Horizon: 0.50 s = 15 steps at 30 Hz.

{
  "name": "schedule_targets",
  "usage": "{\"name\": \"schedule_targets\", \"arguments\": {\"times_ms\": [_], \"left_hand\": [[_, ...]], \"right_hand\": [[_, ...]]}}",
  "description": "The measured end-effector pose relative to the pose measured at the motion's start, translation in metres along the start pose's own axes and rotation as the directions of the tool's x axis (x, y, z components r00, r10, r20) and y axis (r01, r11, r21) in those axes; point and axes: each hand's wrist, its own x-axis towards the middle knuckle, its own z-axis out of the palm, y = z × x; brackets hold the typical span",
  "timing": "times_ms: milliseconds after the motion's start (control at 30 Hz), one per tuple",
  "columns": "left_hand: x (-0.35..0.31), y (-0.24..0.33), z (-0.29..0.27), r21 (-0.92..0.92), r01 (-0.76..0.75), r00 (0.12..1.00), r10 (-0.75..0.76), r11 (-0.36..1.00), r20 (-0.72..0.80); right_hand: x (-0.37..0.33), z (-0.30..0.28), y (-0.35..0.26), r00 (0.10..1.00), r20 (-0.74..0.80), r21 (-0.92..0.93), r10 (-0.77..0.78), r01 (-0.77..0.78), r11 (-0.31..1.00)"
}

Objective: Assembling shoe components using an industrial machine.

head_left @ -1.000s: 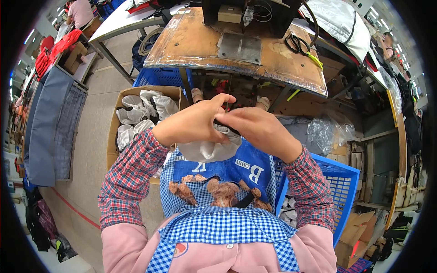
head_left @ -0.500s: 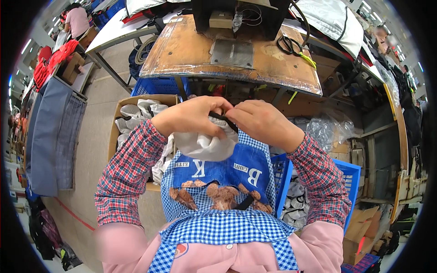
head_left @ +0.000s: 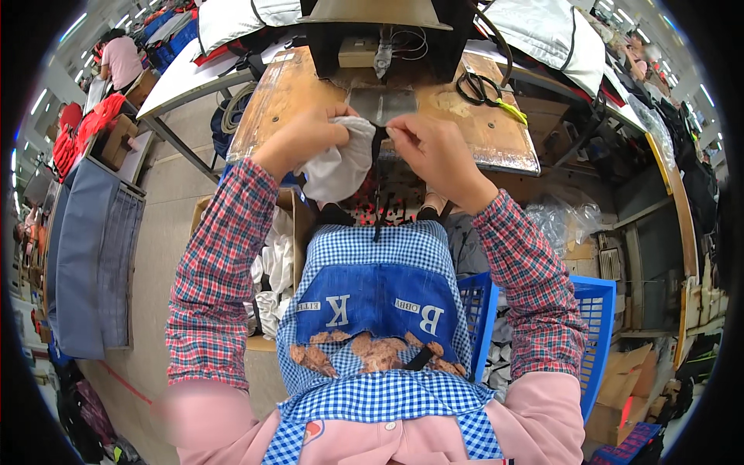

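Note:
A small white fabric piece point(head_left: 339, 165) with a black band point(head_left: 378, 143) along its right edge is held up before the work table's front edge. My left hand point(head_left: 310, 141) is closed around its upper left side, fingers partly hidden by the cloth. My right hand point(head_left: 436, 151) pinches at the top of the black band, thumb and forefinger together. Below the band a thin black strip point(head_left: 377, 221) hangs over my blue checked apron. Just behind the hands lies a metal plate point(head_left: 381, 102) set in the table, under a dark machine.
The worn wooden table point(head_left: 271, 105) carries scissors point(head_left: 477, 91) with black handles at right. A cardboard box point(head_left: 299, 232) of white cloth pieces stands at left. A blue crate point(head_left: 593, 310) with similar pieces is at right. Another person point(head_left: 122, 58) works far left.
Both hands have moved away from my body toward the table, carrying the white fabric piece. My hands are further apart, and the black band and hanging strip now show between them.

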Motion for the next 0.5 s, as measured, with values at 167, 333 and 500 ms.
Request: {"name": "schedule_targets", "arguments": {"times_ms": [167,333,500], "left_hand": [[0.033,0.005,-0.008,-0.023,0.094,0.989,-0.096,0.995,-0.116],[0.067,-0.008,-0.017,0.069,0.190,0.963,-0.172,0.979,-0.210],[0.078,-0.004,-0.022,-0.034,0.202,0.962,-0.205,0.979,-0.180]], "right_hand": [[0.024,0.007,0.019,0.995,-0.085,0.050,0.057,-0.053,0.997],[0.040,0.012,0.036,0.989,-0.099,0.085,0.114,-0.105,0.991],[0.052,0.013,0.046,0.983,-0.101,0.061,0.155,-0.150,0.987]]}}
